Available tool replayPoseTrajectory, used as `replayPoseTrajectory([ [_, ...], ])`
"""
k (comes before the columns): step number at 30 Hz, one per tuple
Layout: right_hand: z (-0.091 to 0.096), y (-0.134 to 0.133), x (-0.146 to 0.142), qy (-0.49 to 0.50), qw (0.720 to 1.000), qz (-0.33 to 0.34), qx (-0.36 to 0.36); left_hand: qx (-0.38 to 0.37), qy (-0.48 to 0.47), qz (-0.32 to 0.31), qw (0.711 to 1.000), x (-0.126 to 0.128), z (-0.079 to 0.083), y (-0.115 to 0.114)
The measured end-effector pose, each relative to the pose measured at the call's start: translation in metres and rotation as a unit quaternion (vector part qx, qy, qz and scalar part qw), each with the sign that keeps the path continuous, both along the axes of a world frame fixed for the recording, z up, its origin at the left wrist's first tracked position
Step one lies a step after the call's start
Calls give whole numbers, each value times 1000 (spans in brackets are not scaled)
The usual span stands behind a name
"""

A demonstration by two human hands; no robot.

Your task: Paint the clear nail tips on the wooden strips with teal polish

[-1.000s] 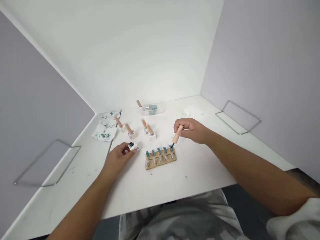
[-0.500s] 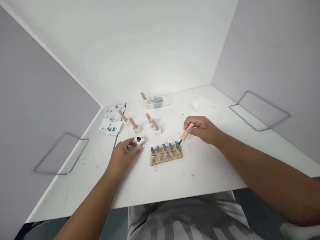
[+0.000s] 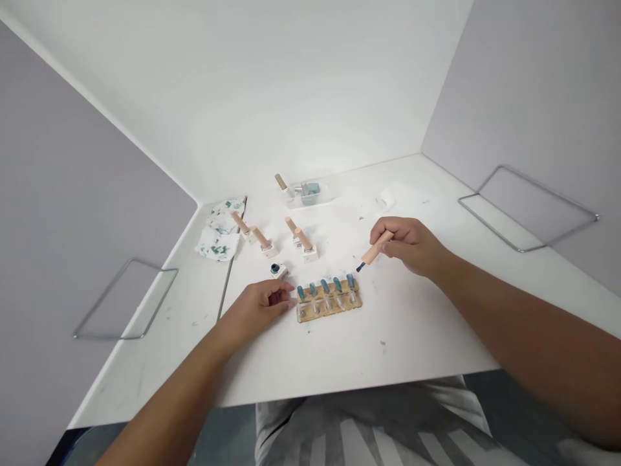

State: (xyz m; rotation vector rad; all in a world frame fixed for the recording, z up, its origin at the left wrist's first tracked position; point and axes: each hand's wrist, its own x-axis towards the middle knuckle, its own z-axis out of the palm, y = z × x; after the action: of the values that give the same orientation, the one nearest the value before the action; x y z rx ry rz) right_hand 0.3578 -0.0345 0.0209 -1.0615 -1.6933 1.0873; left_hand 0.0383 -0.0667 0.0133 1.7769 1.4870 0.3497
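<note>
The right hand (image 3: 406,244) pinches a peach brush handle (image 3: 378,247) between thumb and fingers, its dark bristles (image 3: 360,266) just off the right end of a wooden holder (image 3: 323,312). The left hand (image 3: 264,307) is half curled, thumb and forefinger parted at the holder's left edge (whether they touch it, I cannot tell).

The holder sits between the hands, five blue nail tips (image 3: 325,285) standing along its far edge and clear pieces in a row in front. Just beyond the left fingers stands an uncapped white bottle (image 3: 281,274), its neck dark.

Open tabletop (image 3: 383,317) runs from the holder to the front edge, and more lies past the right hand toward the side panel. Farther back, four peach-capped bottles (image 3: 310,252) narrow the room on the left; stained tissues (image 3: 218,244) lie beyond them. A clear tray (image 3: 324,195) is near the back wall, a crumpled white tissue (image 3: 385,200) to its right
</note>
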Motion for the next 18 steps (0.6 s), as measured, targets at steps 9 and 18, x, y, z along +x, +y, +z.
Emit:
replayPoseTrajectory([
  [9,-4,7,5,-16,1000,-2,5,-7,8,-29,1000,1,-9,5],
  [18,3,1,2,-64,995,29,69,8,26,-60,998,11,-7,5],
])
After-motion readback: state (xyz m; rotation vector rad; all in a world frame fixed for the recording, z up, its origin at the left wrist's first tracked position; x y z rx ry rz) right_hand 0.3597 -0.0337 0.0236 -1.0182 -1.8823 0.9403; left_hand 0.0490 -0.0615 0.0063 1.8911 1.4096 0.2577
